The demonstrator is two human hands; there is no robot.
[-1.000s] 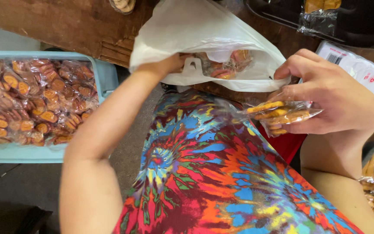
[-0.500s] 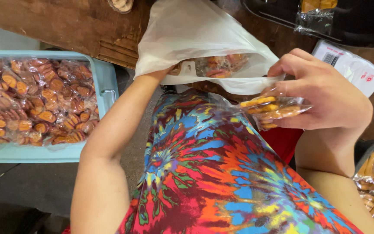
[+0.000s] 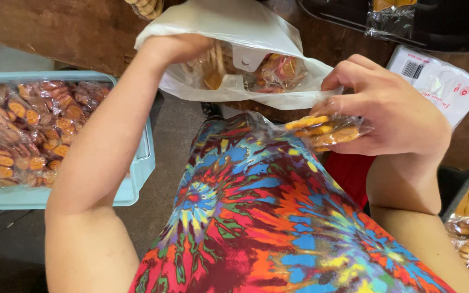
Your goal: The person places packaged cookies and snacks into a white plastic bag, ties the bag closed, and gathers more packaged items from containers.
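A pale blue tub (image 3: 131, 184) heaped with wrapped biscuit packs sits left of the left arm. Above both hands gapes a white plastic bag (image 3: 256, 32); the left hand (image 3: 177, 46) is pushed into its mouth, its fingers hidden, so its grip cannot be told. The right hand (image 3: 392, 116) pinches a clear packet of biscuits (image 3: 321, 130) just below the bag's rim.

Bag mouth: the opening of the white plastic bag (image 3: 256, 32) is filled by the left hand (image 3: 177, 46).
Right approach: blocked by the right hand (image 3: 392, 111) and its clear biscuit packet (image 3: 327, 129).
Left side: bounded by the blue tray (image 3: 137, 168).
Free room: bare floor (image 3: 175, 141) is seen between tray and lap.
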